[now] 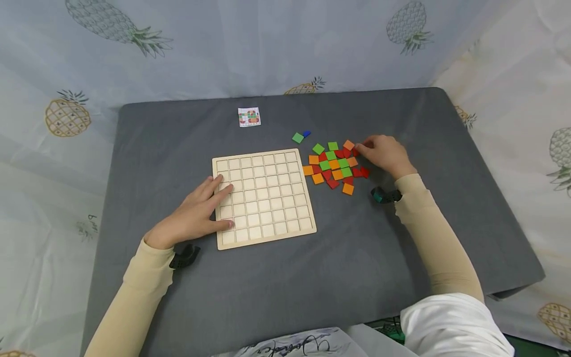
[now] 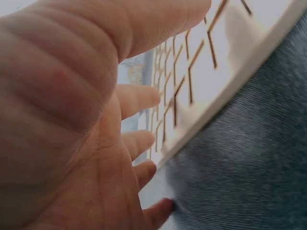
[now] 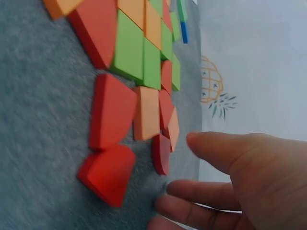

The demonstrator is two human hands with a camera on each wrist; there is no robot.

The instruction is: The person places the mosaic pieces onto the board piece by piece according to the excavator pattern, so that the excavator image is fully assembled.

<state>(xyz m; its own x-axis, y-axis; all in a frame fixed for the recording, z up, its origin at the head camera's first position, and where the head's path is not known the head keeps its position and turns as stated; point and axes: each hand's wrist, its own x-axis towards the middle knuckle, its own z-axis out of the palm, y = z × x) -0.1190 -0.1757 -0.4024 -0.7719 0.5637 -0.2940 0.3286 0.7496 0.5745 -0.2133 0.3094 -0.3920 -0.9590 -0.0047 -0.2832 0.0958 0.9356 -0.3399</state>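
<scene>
A square wooden grid board (image 1: 265, 204) lies on the grey-covered table, its cells bare. My left hand (image 1: 193, 215) rests on the board's left edge with fingers spread; the thumb and two fingertips lie over the outer cells. To the right of the board is a loose cluster of flat green, orange and red tiles, among them a green square tile (image 1: 346, 172) and an orange square tile (image 1: 348, 189). My right hand (image 1: 385, 154) is at the cluster's far right, thumb and fingers apart, beside a red tile with a curved side (image 3: 161, 154). Nothing shows between those fingers.
Behind the board lies a small printed card (image 1: 249, 117) with a coloured grid pattern. A green tile (image 1: 298, 138) and a blue curved tile (image 1: 306, 134) sit apart from the cluster's back left. A pineapple-print curtain (image 1: 267, 49) hangs behind the table (image 1: 178, 129).
</scene>
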